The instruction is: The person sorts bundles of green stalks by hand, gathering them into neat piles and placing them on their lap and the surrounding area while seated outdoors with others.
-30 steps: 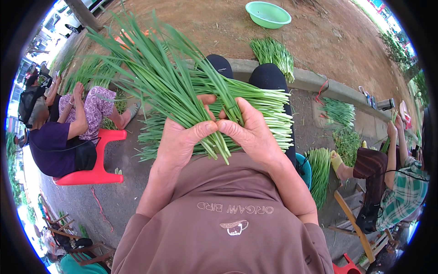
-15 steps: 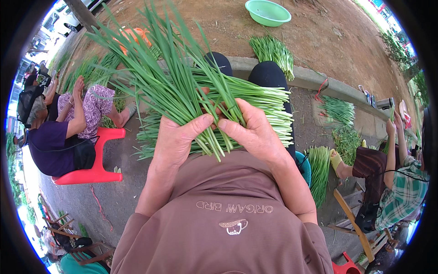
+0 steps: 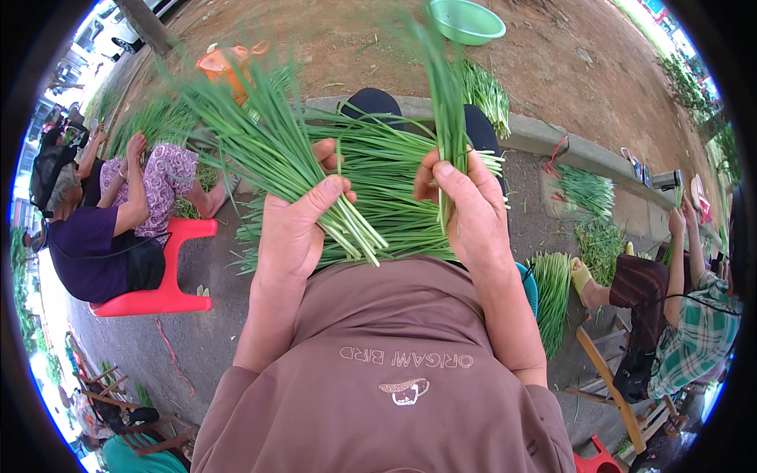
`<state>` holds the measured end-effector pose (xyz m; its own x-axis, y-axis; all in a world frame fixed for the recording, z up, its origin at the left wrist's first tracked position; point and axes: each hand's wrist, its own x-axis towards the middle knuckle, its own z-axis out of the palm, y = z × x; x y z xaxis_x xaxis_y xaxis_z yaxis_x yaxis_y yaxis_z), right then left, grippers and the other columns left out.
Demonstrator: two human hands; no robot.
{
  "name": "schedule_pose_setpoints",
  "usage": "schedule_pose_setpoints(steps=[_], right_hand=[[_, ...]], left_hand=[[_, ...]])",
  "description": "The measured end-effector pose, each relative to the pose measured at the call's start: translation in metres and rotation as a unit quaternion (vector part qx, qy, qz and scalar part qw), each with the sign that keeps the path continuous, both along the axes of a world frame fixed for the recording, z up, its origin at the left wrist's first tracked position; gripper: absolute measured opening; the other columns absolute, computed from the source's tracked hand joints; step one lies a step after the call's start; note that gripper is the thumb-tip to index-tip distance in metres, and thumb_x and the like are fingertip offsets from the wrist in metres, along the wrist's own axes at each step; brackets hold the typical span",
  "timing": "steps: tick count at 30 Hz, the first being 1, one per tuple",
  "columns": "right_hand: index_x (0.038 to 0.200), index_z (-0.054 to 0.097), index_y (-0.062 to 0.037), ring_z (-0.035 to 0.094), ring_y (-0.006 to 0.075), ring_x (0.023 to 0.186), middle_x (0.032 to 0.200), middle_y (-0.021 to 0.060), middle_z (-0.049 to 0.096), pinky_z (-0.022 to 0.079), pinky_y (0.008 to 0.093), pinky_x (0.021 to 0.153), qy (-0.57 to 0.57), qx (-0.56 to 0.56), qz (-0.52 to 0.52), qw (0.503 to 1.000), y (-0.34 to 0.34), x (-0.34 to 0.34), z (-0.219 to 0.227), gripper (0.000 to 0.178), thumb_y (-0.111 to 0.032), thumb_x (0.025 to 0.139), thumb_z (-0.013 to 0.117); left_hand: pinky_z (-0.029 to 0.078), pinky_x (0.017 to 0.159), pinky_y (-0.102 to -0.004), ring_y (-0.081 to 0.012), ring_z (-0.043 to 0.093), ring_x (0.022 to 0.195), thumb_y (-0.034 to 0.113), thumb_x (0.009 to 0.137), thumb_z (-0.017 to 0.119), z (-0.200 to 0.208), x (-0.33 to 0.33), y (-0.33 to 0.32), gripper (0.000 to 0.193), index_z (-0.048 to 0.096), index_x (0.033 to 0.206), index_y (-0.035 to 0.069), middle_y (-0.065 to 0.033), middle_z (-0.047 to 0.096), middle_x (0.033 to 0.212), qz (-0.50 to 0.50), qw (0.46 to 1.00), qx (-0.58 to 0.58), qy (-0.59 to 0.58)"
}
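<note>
My left hand is closed around a thick bunch of garlic chives, its pale stem ends pointing down toward my belly and its green leaves fanning up and left. A thinner bunch of garlic chives stands upright in my right hand, pinched between thumb and fingers; its tips are smeared by motion. The two hands are apart. Below and between them, a broad pile of garlic chives lies crosswise on my lap, white ends to the right.
Beyond my knees runs a stone kerb, with a chive bunch by it. A green basin and an orange bag lie on the dirt. People sit on both sides, the left one on a red stool. More chives stand at right.
My hands were together at one bunch; now they have parted. The right hand has moved up and right with a thinner bunch, while the left keeps the thicker one.
</note>
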<state>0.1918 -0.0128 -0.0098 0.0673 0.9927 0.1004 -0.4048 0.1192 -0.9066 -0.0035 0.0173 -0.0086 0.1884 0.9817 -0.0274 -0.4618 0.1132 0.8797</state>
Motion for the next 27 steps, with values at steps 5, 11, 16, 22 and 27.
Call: schedule_pose_setpoints(steps=[5,11,16,22,27], right_hand=[[0.108,0.052,-0.0009,0.054,0.0104,0.081,0.092,0.0027,0.058,0.046,0.0264,0.072,-0.096,-0.042,0.107,0.989,-0.004,-0.011,0.007,0.02,-0.013,0.092,0.057],[0.107,0.052,0.0027,0.056,0.0118,0.083,0.091,0.007,0.062,0.048,0.0283,0.075,-0.229,0.001,0.137,0.964,-0.001,-0.02,0.008,0.034,-0.007,0.081,0.07],[0.104,0.052,0.0034,0.055,0.0106,0.08,0.088,0.0063,0.061,0.048,0.0277,0.073,-0.198,-0.021,0.145,0.969,-0.002,-0.019,0.008,0.031,-0.006,0.08,0.07],[0.103,0.054,0.0037,0.052,0.0086,0.078,0.084,0.0054,0.06,0.047,0.0268,0.07,-0.2,-0.042,0.159,0.966,-0.004,-0.018,0.013,0.027,-0.007,0.083,0.067],[0.103,0.054,0.004,0.05,0.0071,0.079,0.085,0.0045,0.06,0.046,0.026,0.069,-0.19,-0.024,0.154,0.969,-0.001,-0.013,0.006,0.023,-0.01,0.086,0.063]], left_hand=[[0.051,0.078,-0.0293,-0.0152,0.06,0.088,0.001,0.082,0.067,-0.004,0.004,-0.005,0.042,0.054,0.122,0.001,-0.0074,0.058,0.109,-0.012,0.999,-0.024,-0.03],[0.048,0.086,-0.031,-0.0169,0.059,0.097,0.003,0.081,0.07,-0.001,0.006,-0.009,0.045,0.053,0.123,0.001,-0.0067,0.061,0.111,-0.046,0.999,-0.005,-0.014],[0.05,0.079,-0.0296,-0.0149,0.061,0.092,0.002,0.079,0.072,0.005,0.01,-0.01,0.036,0.058,0.112,0.002,-0.0044,0.064,0.101,-0.032,0.999,0.001,-0.019],[0.046,0.092,-0.0337,-0.0185,0.057,0.104,0.007,0.076,0.076,0.004,0.004,-0.009,0.051,0.054,0.121,0.001,-0.0063,0.061,0.113,-0.059,0.998,-0.004,0.016],[0.048,0.088,-0.0307,-0.0159,0.059,0.099,0.002,0.078,0.073,0.003,0.004,-0.007,0.042,0.056,0.117,0.002,-0.0053,0.063,0.108,-0.029,0.999,0.028,0.017]])
